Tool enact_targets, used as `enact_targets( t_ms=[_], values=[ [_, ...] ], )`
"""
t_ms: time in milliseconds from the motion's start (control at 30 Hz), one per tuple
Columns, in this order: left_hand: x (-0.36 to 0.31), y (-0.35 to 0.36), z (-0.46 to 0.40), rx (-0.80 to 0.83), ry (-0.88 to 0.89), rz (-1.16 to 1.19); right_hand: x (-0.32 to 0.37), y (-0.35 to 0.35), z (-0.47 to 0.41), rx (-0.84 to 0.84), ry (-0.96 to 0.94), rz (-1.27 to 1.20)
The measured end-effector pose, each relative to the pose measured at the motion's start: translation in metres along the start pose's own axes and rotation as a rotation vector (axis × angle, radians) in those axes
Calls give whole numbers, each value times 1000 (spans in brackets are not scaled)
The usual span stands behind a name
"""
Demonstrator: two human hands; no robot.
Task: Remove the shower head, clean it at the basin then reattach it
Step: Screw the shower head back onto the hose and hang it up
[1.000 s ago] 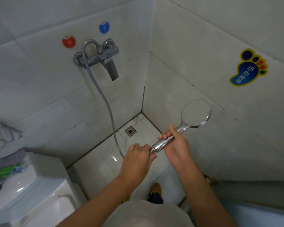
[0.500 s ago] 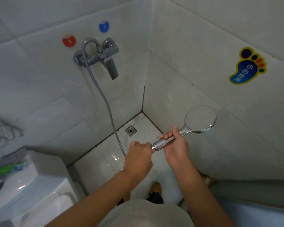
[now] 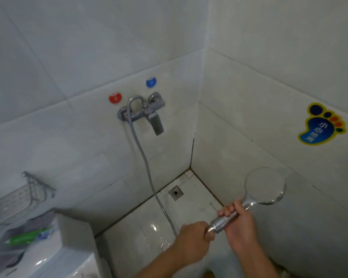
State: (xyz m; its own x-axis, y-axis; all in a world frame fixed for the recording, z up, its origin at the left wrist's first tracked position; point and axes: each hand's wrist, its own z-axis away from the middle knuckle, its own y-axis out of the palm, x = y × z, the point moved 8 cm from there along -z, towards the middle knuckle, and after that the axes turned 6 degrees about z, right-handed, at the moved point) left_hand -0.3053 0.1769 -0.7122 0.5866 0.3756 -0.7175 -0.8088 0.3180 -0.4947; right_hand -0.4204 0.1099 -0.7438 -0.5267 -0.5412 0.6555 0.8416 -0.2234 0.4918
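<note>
A chrome shower head [image 3: 265,185] with a round spray face points up and right, low on the right side. My right hand [image 3: 238,223] grips its handle from behind. My left hand [image 3: 194,237] is curled round the hose nut at the handle's lower end. The grey hose [image 3: 147,167] runs from that joint up to the wall mixer tap [image 3: 144,113]. The joint itself is hidden under my left fingers.
Red [image 3: 115,98] and blue [image 3: 151,82] marker discs sit above the tap. A floor drain [image 3: 176,192] lies in the tiled corner. A toilet cistern [image 3: 48,255] with a green tube [image 3: 26,238] stands at lower left under a wire rack [image 3: 18,197]. A foot-shaped sticker [image 3: 321,125] marks the right wall.
The camera has tilted up, so hands and shower head sit lower in view. Both hands keep their hold on the handle and the hose end.
</note>
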Motion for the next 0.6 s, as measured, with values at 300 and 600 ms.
enact_targets(
  t_ms=[300,600],
  values=[
    [-22,5,-5,-574,155,-361,19,3,-17,-160,-45,-11],
    [-41,8,-22,-661,200,-340,36,-4,-38,-216,-22,6]
  ],
)
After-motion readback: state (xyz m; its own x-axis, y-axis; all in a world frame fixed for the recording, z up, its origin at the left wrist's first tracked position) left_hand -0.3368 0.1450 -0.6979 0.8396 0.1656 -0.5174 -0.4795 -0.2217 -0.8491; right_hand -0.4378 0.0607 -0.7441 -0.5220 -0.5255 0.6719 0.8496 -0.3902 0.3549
